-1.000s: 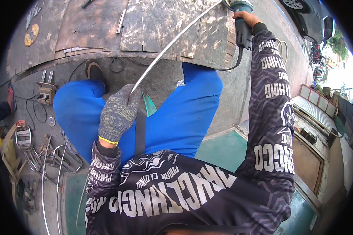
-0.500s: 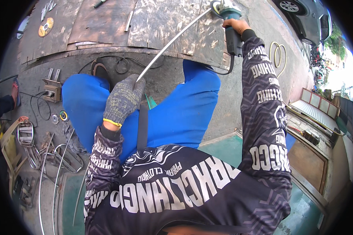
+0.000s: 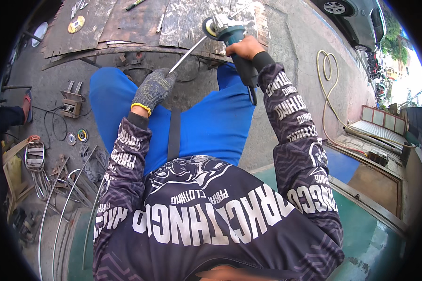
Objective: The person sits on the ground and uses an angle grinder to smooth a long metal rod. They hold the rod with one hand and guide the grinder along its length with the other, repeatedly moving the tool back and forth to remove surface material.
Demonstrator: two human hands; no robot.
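My left hand, in a grey knit glove with a yellow cuff, is closed around the near end of a thin metal rod. The rod slants away to the upper right, over a worn wooden board. Bare fingers of my right hand wrap the teal and black body of an angle grinder. Its round disc is at the rod's middle stretch, seemingly touching it. The grinder's head hides part of the rod, whose far end shows beyond it.
On the board lie a loose disc and a marker-like stick. Left on the floor are a metal box with a cord, two small discs and bent metal rods. Another person's foot and a hose flank me.
My right hand has brought the grinder left and closer along the rod, from its far end to its middle stretch. My left hand keeps its grip. The whole view has shifted slightly.
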